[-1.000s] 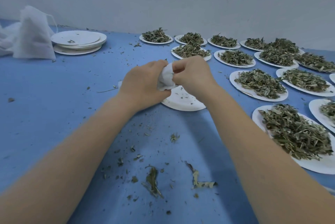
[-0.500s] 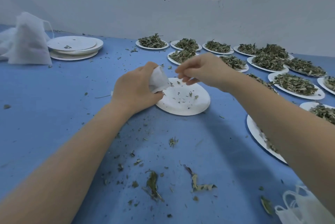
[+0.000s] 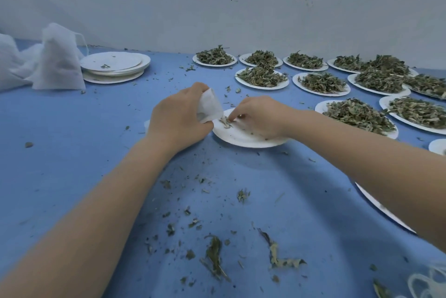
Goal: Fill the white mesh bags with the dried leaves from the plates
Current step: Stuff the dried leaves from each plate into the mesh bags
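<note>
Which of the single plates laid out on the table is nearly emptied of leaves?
The plate under the right hand, beside the bag-holding left hand. It holds only a few scraps; the others carry full heaps.

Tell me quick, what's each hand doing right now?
Left hand: grips a white mesh bag.
Right hand: fingertips pinch a few dried leaves on the nearly empty plate.
</note>
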### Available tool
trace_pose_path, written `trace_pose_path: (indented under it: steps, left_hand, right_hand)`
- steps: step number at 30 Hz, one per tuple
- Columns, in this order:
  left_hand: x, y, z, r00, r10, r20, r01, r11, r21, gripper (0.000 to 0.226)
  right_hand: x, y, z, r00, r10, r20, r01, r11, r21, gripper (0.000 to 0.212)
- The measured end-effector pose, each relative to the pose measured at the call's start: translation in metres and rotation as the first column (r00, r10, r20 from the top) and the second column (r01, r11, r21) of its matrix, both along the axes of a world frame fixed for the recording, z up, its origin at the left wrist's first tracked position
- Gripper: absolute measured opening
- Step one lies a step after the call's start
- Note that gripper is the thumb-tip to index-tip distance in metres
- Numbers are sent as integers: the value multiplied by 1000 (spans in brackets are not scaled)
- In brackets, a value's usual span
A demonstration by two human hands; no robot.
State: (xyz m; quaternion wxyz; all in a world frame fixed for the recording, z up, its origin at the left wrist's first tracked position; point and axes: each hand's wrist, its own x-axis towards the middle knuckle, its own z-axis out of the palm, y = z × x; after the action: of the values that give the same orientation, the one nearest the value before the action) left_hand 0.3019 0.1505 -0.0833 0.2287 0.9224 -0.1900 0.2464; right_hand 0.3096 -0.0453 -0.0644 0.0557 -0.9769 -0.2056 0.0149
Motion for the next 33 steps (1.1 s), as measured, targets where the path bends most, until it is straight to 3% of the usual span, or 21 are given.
trace_pose_path:
  steps: [7,14,21,25,29,31,33]
  left_hand:
    - [-1,-2,-1,1000,-8,22,7,999,43,49]
    - [-1,-3,-2,1000,-10,12,9,998,54,50]
    - [-1,-2,-3,999,-31,28,29,998,57,49]
    - [0,-2,-3,999,-27,25,25,997,68,49]
    - [0,-3,-4,999,-27,21,25,996,83,50]
    - [0,-3,-4,999,-32,21,30,995,97,50]
    - [-1,-4,-4,999,-34,13,33,994,104,50]
  right_hand:
    - [-2,4,4,999,16,48,-18,998,59,57]
    - [-19,-4,6,985,169,29,-162,972,-169,54]
    - [-16,-16,17,999,-34,3,34,995,-94,63]
    - [-23,-13,11,999,-28,-19,25,985,-168,51]
    - [-39,-16,15,996,-77,-34,72,990,-123,58]
    - [-42,-20,19,989,-143,-37,139,985,-106,57]
    - [-42,-21,21,966,-254,-54,241,953,-185,53]
